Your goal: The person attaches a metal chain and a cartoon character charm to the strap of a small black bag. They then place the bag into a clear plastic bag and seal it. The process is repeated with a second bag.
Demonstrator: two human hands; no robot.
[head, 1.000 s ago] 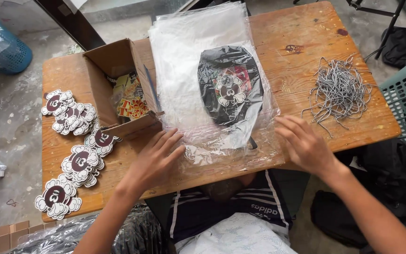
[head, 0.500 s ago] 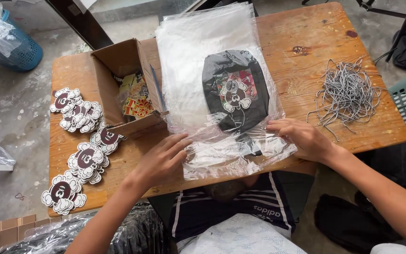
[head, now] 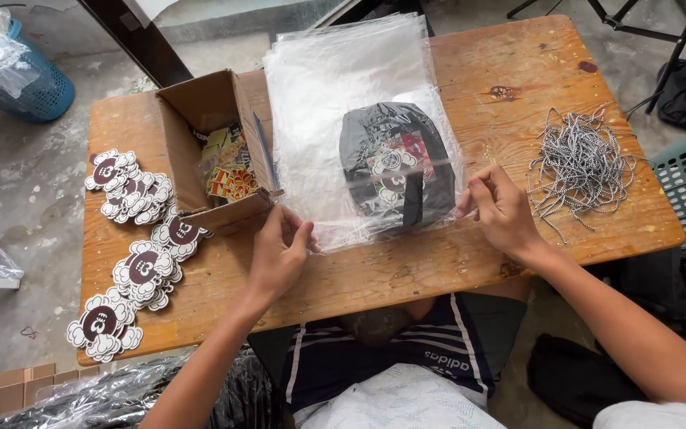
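— What is held by the left hand [head: 279,250]?

— The near left corner of the top clear plastic bag [head: 363,131] is pinched between its thumb and fingers, just in front of the open brown cardboard box [head: 208,151].

— And the right hand [head: 502,210]?

— The bag's near right edge is nipped by its fingertips, the other fingers being curled in. The bag is thus gripped at both near corners.

— Where is the bag found?

— It lies on a stack of similar clear bags in the middle of the worn wooden counter [head: 470,254]. A black folded garment with a red, white and green printed patch [head: 397,168] is seen inside it, toward the near end.

— What else is laid out?

— Small colourful cards are seen in the box. Flower-edged white and brown die-cut stickers [head: 132,238] are spread in heaps along the counter's left side, and a loose pile of silver ball chains [head: 581,163] is seen at the right, near the right hand but apart from it.
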